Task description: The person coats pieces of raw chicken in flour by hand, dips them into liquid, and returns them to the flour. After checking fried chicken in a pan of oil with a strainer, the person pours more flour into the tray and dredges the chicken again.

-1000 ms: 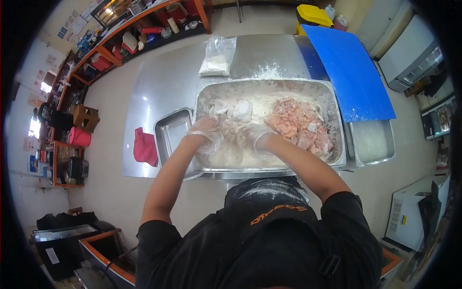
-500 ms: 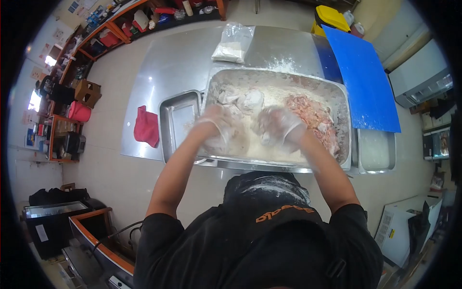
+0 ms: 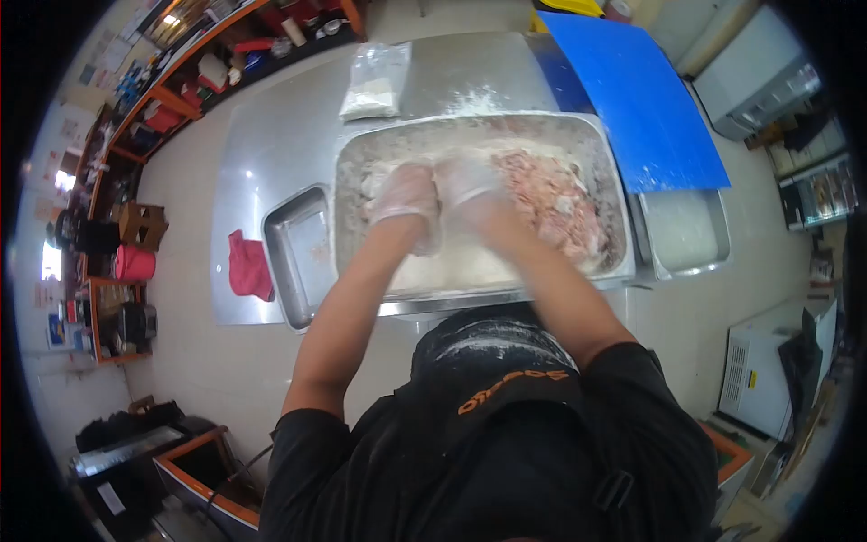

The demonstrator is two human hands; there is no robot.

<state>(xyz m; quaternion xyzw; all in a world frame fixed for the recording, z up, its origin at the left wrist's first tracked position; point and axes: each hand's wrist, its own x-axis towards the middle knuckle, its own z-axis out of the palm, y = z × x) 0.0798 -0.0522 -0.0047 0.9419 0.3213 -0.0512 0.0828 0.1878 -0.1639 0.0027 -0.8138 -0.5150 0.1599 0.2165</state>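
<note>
A large metal tray (image 3: pixel 618 208) holds white flour (image 3: pixel 452 271) and, on its right side, a heap of pale pink raw meat pieces (image 3: pixel 551 203). Both hands wear clear plastic gloves. My left hand (image 3: pixel 408 191) is over the left part of the flour, knuckles up, its fingertips hidden. Close beside it, nearly touching, my right hand (image 3: pixel 468 181) is smeared by motion, left of the meat heap. Floured pieces lie partly covered by the hands; whether either hand grips one is not visible.
An empty smaller tray (image 3: pixel 293 221) and a red cloth (image 3: pixel 248 265) are at the left. Behind stands a plastic bag of white powder (image 3: pixel 375 90). A blue board (image 3: pixel 646 108) lies at the right, above a tray of pale liquid (image 3: pixel 684 230).
Both hands have moved away from my body and closer together, over the floured pieces at the left of the tray. The camera view has shifted too.
</note>
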